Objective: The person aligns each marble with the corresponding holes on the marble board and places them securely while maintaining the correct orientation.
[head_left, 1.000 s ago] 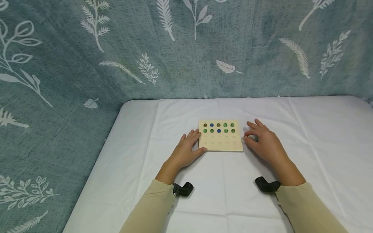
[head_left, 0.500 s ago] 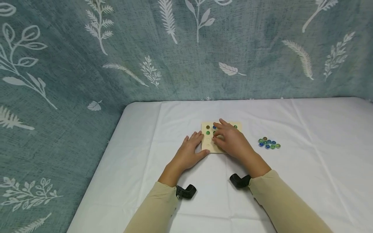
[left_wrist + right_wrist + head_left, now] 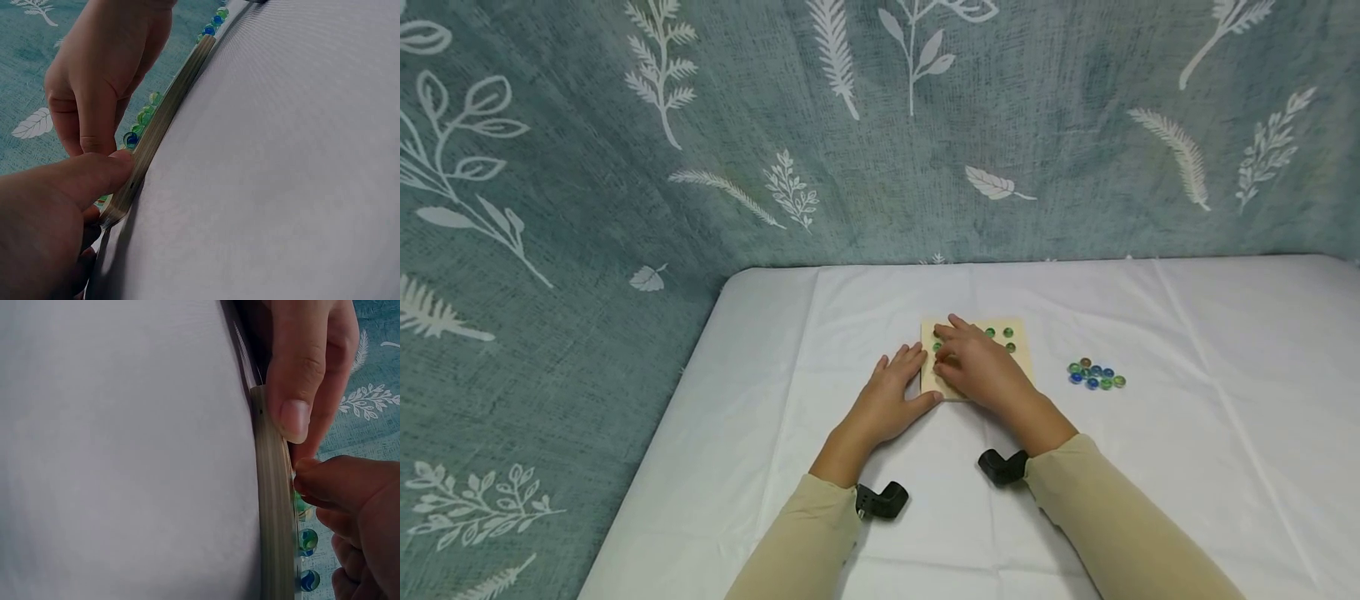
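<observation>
A pale wooden board with rows of shallow holes lies on the white-covered table. Glass marbles in green, blue and amber sit in its far rows. My left hand rests at its near left corner, fingers straight along the left side, thumb on the front edge. Over the board's left part, my right hand pinches a marble at the third row; the fingertips mostly hide it. In the right wrist view, thumb and finger meet close above the board's edge, beside the left thumb.
A loose cluster of glass marbles lies on the white cloth, right of the board. Behind the table hangs a blue-green curtain with white leaf prints. Black wrist cameras stick out from both sleeves.
The right hand has moved left from the marble cluster to the board's left part, covering several marbles there. The left hand keeps its place at the corner. The head view has shifted slightly.
</observation>
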`<action>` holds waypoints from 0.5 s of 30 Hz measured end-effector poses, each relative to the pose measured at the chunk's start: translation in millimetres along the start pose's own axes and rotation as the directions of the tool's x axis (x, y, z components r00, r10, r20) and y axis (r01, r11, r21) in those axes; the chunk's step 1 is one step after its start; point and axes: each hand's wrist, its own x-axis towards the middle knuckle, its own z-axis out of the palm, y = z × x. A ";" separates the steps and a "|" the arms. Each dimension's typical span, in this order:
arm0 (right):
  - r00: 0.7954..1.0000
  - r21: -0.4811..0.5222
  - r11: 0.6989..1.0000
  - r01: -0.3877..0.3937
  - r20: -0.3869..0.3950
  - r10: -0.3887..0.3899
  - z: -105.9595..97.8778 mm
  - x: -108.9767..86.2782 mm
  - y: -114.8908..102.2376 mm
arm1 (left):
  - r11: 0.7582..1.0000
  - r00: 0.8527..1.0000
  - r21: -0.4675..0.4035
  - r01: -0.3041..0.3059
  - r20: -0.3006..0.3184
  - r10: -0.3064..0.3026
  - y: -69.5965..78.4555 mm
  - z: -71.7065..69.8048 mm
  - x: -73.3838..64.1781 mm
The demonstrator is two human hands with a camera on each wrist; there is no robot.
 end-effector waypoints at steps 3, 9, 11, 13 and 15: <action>1.000 -0.009 1.000 -0.008 0.004 0.008 1.0 -0.3 -0.8 | 1.000 1.000 -0.007 0.001 0.003 -0.001 0.1 0.0 -0.6; 1.000 -0.020 1.000 -0.016 0.002 0.016 2.7 1.0 -0.9 | 1.000 1.000 -0.001 0.000 0.004 0.000 -0.4 0.5 -0.3; 1.000 -0.023 1.000 -0.021 0.001 0.021 3.1 1.5 -0.6 | 1.000 1.000 0.002 0.003 0.006 -0.003 -0.3 0.6 -0.5; 1.000 -0.025 0.999 -0.020 -0.002 0.020 3.3 2.0 -0.5 | 1.000 1.000 0.005 0.004 0.004 -0.004 -0.2 0.6 -0.5; 1.000 -0.026 0.999 -0.018 -0.006 0.018 3.1 2.1 -0.7 | 1.000 1.000 0.006 0.004 0.003 -0.004 -0.1 0.6 -0.4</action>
